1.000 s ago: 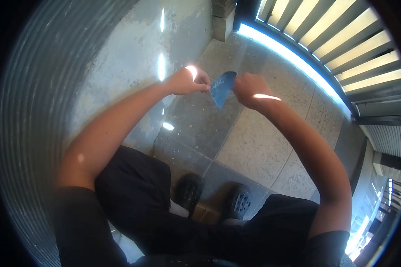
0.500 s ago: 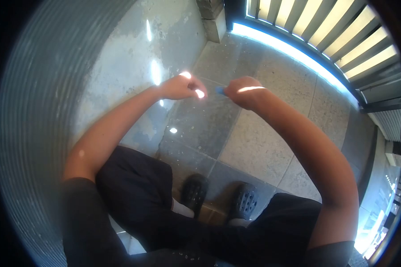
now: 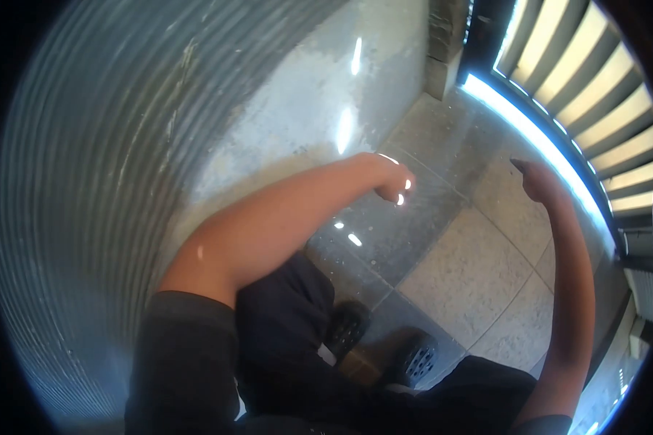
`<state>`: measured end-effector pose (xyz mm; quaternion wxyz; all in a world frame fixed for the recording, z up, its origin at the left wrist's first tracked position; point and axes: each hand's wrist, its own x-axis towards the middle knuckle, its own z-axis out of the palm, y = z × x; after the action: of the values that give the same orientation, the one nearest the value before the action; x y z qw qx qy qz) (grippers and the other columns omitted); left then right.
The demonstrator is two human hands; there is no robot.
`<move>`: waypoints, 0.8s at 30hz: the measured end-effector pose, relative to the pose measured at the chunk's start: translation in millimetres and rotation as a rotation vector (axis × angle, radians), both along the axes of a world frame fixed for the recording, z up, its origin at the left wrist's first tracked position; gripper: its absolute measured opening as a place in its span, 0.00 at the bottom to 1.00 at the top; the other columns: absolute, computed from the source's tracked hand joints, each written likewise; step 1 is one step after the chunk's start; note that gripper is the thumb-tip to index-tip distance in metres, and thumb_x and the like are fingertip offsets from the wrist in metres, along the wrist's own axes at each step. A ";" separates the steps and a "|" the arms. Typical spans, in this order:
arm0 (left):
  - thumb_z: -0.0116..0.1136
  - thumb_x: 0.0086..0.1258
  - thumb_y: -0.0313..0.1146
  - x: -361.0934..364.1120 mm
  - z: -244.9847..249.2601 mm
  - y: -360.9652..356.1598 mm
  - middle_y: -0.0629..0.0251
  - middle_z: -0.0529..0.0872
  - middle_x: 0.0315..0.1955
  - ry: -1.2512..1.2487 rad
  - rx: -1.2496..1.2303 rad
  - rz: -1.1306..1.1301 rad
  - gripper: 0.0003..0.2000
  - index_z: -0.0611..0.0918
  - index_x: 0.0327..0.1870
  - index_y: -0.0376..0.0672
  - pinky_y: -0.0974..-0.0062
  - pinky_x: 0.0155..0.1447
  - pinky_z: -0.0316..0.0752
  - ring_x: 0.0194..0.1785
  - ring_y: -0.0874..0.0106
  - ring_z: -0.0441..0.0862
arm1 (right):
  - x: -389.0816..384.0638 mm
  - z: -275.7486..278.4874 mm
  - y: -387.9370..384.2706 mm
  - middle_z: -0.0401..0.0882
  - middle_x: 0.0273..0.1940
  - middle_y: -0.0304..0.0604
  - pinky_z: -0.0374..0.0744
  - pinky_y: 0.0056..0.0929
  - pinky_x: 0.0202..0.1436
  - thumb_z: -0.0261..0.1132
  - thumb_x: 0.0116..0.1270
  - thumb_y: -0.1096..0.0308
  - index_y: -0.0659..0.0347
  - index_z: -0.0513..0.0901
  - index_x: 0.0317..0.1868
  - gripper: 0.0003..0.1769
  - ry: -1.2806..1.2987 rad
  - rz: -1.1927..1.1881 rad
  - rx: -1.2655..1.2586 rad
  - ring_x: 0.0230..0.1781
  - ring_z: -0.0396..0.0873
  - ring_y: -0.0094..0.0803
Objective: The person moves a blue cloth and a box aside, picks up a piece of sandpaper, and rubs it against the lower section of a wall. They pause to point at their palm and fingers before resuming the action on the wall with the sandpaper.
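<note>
My left hand (image 3: 395,179) is closed over the grey floor tiles, with sunlit spots on its fingers. Whatever those curled fingers may hold is hidden. Farther right, close to the slatted gate, my right hand (image 3: 541,183) is closed around a small blue object (image 3: 518,165). Its short end sticks out to the left, looking dark and pointed now; its exact kind is too small to make out. A wide gap separates the two hands.
A ridged metal sheet (image 3: 123,145) curves along the left, beside a worn, pale wall (image 3: 305,94). The slatted gate (image 3: 569,87) stands at the upper right, with bright light under it. Tiled floor (image 3: 471,275) lies below, and my dark clogs (image 3: 416,358) rest on it.
My right hand has moved right toward the gate with the small blue object, away from my left hand. The view has shifted, so the wall and my left arm appear farther right.
</note>
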<state>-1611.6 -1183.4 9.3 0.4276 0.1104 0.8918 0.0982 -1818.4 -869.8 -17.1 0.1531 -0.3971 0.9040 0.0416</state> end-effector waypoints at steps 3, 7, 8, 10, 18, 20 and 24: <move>0.59 0.73 0.50 -31.4 -24.2 6.8 0.59 0.82 0.63 -0.134 -0.123 -0.100 0.22 0.83 0.63 0.49 0.55 0.66 0.75 0.64 0.55 0.80 | -11.9 -33.6 -12.7 0.84 0.38 0.47 0.78 0.40 0.47 0.53 0.78 0.68 0.61 0.84 0.56 0.15 -0.173 -0.054 -0.299 0.40 0.80 0.37; 0.59 0.72 0.48 -61.2 -44.0 4.5 0.59 0.78 0.69 -0.060 -0.205 -0.229 0.24 0.81 0.66 0.47 0.57 0.71 0.70 0.70 0.59 0.76 | -3.4 -26.5 -59.0 0.79 0.54 0.59 0.74 0.46 0.62 0.51 0.75 0.73 0.67 0.79 0.61 0.19 -0.288 -0.120 -0.206 0.57 0.76 0.50; 0.57 0.74 0.45 -53.4 -18.6 9.7 0.61 0.81 0.64 0.386 -0.057 0.047 0.21 0.82 0.64 0.47 0.56 0.66 0.75 0.66 0.59 0.79 | 2.6 -17.8 -70.8 0.79 0.61 0.64 0.73 0.48 0.69 0.51 0.74 0.75 0.68 0.78 0.65 0.22 -0.273 -0.121 -0.234 0.65 0.76 0.57; 0.55 0.75 0.41 -55.6 5.9 18.7 0.62 0.85 0.59 0.840 0.142 0.337 0.19 0.83 0.63 0.46 0.55 0.60 0.80 0.63 0.59 0.81 | 22.5 15.9 -98.3 0.80 0.59 0.65 0.72 0.48 0.69 0.52 0.71 0.75 0.68 0.78 0.64 0.22 -0.297 -0.102 -0.442 0.64 0.76 0.58; 0.59 0.69 0.29 -99.6 -34.1 72.3 0.63 0.89 0.54 0.164 -0.141 -0.096 0.16 0.87 0.57 0.45 0.59 0.52 0.84 0.56 0.62 0.87 | 2.7 116.0 -216.4 0.82 0.52 0.67 0.77 0.48 0.61 0.52 0.69 0.75 0.64 0.76 0.66 0.24 -0.093 -0.092 -0.833 0.56 0.79 0.62; 0.62 0.68 0.31 -126.0 -98.5 101.7 0.61 0.88 0.56 0.281 -0.001 -0.072 0.14 0.88 0.53 0.45 0.48 0.57 0.82 0.57 0.59 0.86 | -16.1 123.5 -236.8 0.82 0.52 0.67 0.77 0.48 0.61 0.51 0.70 0.76 0.64 0.76 0.66 0.24 0.021 -0.093 -0.899 0.56 0.79 0.62; 0.60 0.64 0.26 -51.4 -48.6 96.3 0.54 0.90 0.46 0.346 0.225 -0.233 0.10 0.89 0.44 0.40 0.59 0.54 0.84 0.52 0.54 0.88 | -9.4 93.0 -281.3 0.81 0.57 0.65 0.74 0.43 0.66 0.52 0.72 0.78 0.67 0.76 0.66 0.23 0.089 -0.324 -1.453 0.60 0.79 0.58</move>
<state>-1663.0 -1087.1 -39.3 0.2616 0.2749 0.9165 0.1265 -1827.9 -1151.1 75.9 -0.1804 -0.2580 0.7562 -0.5736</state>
